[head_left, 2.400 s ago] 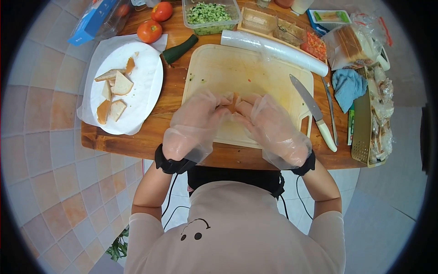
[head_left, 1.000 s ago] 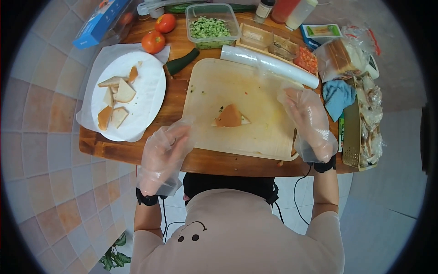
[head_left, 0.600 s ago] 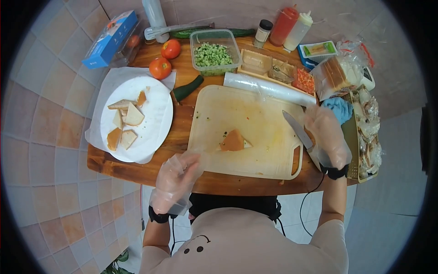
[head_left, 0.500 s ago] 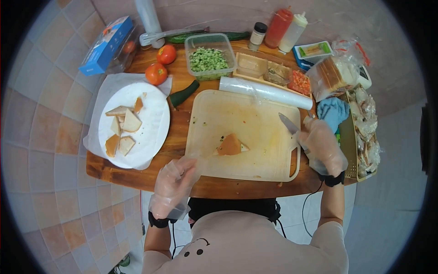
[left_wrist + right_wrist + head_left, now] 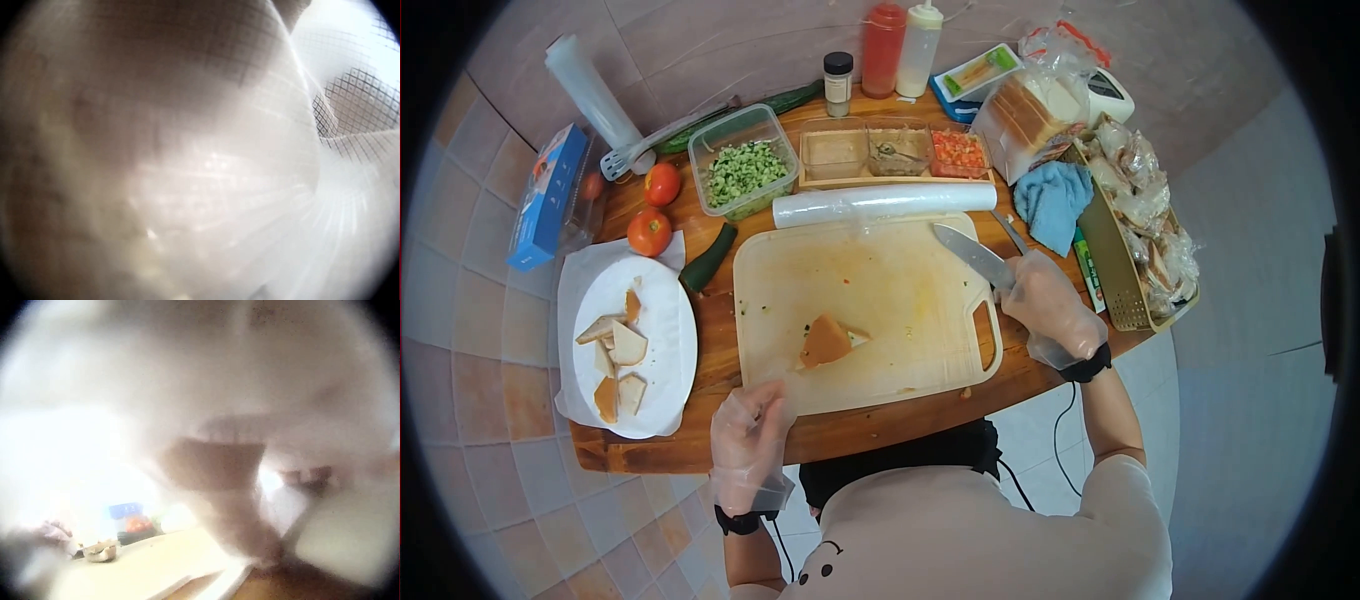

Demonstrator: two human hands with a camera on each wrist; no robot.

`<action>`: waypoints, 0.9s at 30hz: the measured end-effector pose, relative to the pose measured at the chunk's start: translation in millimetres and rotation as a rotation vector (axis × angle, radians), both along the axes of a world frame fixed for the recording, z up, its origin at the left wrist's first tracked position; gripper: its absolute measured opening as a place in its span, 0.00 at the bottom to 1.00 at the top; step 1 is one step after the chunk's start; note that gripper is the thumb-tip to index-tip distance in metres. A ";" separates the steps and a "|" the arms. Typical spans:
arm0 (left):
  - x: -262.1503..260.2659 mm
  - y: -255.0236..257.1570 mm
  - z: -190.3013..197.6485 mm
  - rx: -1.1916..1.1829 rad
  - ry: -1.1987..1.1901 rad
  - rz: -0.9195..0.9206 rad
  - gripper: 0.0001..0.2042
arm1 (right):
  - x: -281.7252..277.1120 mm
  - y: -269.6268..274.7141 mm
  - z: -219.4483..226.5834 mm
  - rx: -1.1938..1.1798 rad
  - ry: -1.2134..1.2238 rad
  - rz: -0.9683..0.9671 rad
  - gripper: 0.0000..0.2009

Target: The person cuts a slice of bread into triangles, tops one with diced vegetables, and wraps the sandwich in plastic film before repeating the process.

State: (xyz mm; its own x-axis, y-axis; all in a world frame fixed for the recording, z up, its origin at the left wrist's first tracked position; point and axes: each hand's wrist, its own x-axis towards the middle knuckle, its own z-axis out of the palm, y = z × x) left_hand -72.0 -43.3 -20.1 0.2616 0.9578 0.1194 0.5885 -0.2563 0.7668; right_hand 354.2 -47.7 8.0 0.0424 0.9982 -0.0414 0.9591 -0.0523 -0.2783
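In the head view, the right hand [image 5: 1052,308], in a clear plastic glove, grips the knife [image 5: 972,255] by its handle, which the fingers hide. The blade points up and left over the board's upper right corner. At the lower left corner of the cutting board [image 5: 880,270], the gloved left hand [image 5: 750,440] hangs with loosely bent fingers, holding nothing. A piece of filled bread [image 5: 826,341] lies on the board between the hands, touched by neither. Glove plastic blurs most of both wrist views.
Left of the board are a plate [image 5: 665,390] with bread pieces, a cucumber piece [image 5: 708,258] and tomatoes [image 5: 649,232]. Behind it lie a film roll [image 5: 880,205] and a tub of diced cucumber [image 5: 745,172]. A blue cloth [image 5: 1055,205] and a basket [image 5: 1115,265] stand right.
Both hands have let go of the bread and moved apart. The right hand has gone to the knife, gripped it and turned its blade further left. The head view has shifted.
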 end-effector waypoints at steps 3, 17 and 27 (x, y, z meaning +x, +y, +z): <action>1.1 -0.7 -3.3 -0.015 -0.019 0.011 0.10 | 0.8 -5.5 -0.5 0.070 0.015 -0.124 0.11; 1.2 -2.4 -11.7 -0.062 -0.054 0.034 0.11 | -6.5 -23.1 -9.2 -0.024 -0.310 -0.153 0.12; 5.7 29.2 42.0 0.078 0.021 -0.082 0.13 | 16.8 -8.4 73.3 -0.063 0.507 -0.405 0.16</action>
State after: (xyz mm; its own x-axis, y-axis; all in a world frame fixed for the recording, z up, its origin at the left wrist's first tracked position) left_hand -66.4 -14.2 21.9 0.3415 0.9213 0.1862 0.5786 -0.3622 0.7308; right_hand 371.0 -56.1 81.3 0.3748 0.9022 -0.2135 0.6100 -0.4135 -0.6760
